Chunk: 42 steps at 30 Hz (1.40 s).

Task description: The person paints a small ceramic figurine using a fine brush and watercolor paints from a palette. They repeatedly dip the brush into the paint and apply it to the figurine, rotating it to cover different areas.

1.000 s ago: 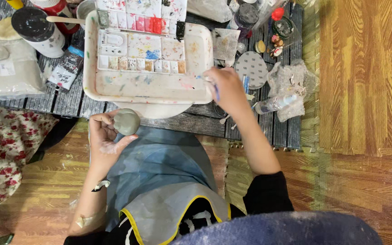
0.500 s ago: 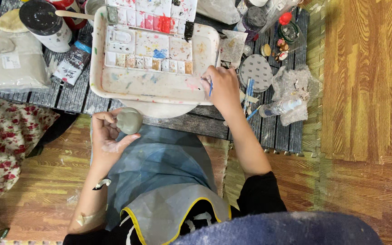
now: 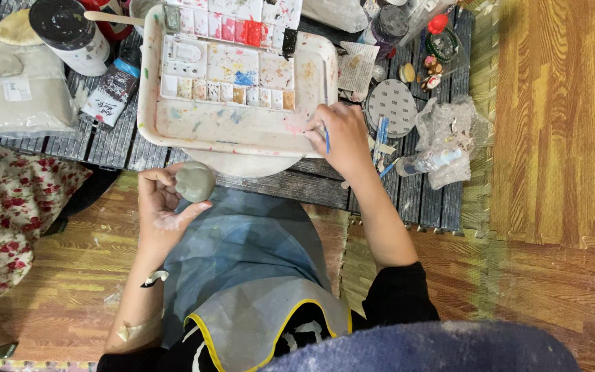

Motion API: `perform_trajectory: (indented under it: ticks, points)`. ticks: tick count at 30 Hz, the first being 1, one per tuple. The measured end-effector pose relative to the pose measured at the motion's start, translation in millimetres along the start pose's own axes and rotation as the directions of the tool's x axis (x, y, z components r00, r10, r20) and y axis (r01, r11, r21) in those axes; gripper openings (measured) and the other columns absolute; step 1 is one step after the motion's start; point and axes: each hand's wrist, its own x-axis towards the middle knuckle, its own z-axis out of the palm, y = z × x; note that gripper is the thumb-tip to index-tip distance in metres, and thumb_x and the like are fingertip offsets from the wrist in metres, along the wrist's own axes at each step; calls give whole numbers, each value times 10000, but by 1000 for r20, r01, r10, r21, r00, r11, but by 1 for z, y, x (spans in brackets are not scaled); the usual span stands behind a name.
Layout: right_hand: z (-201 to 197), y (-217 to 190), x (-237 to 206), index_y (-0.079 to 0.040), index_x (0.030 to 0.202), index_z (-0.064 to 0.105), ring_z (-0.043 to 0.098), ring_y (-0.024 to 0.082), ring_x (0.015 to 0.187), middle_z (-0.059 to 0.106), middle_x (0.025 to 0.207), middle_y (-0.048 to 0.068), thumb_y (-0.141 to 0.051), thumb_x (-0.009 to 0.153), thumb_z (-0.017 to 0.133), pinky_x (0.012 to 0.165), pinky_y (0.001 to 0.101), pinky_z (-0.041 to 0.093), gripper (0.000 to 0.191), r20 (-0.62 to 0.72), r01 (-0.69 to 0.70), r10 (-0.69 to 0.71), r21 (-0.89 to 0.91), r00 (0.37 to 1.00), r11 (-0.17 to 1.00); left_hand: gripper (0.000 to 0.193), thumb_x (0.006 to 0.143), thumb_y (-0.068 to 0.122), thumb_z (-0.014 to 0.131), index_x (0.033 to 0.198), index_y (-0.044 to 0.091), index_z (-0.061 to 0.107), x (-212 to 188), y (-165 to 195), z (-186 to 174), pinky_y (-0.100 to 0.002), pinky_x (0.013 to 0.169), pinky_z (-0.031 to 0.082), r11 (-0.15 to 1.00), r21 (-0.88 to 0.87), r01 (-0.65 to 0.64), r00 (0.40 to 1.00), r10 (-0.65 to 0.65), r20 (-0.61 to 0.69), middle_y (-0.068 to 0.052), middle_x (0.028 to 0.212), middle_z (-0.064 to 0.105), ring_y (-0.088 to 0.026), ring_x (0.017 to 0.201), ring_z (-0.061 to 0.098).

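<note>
My left hand holds a small grey clay lump over my lap, just below the table edge. My right hand grips a thin blue paintbrush, its tip at the lower right corner of a white plastic tray. On the tray lie a white paint palette with many small stained wells and a second palette with pink and red paints behind it. I wear a grey-blue apron with yellow trim.
A dark slatted low table carries a black-lidded white jar, a paint tube, a bagged block of clay, a round grey disc, bubble wrap and small bottles. Floral fabric lies at left on the wooden floor.
My right hand has slid left along the tray's lower right edge with the brush. The view has shifted slightly; my left hand still holds the clay lump.
</note>
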Motion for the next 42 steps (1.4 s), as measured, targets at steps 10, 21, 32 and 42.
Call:
perform_trajectory:
  ticks: [10,21,32,42]
  points:
    - [-6,4,4,-131,899,652,609,268,838,688,810,65,-115,784,804,846,440,404,191,63,-82,89,-101,994,992,671,822,-32,839,1208,115,309,0,4,-1,-396,1161,502,1000,-12,5,1000,-5,-5,-171,1446,500,-218,1331,562]
    - [-5,16,15,-109,963,713,593,239,902,678,768,60,-26,818,677,854,390,381,171,38,30,-18,-338,999,941,654,844,-42,830,1202,112,305,4,5,-15,-372,1123,514,999,37,-26,999,27,-42,-165,1445,509,-206,1303,579]
    - [8,32,18,-81,899,647,613,259,891,712,800,68,-65,866,665,817,414,405,41,-2,11,-12,-333,1000,943,641,848,-41,819,1204,116,309,4,11,-14,-389,1131,520,999,24,-32,999,33,-42,-174,1447,521,-231,1323,584]
    - [-2,21,15,-66,971,638,630,335,894,671,835,133,-40,816,684,808,455,485,164,73,12,7,-259,997,966,647,851,-23,829,1209,121,309,1,10,-17,-390,1149,511,1000,-1,-24,999,24,-46,-161,1448,504,-220,1336,570]
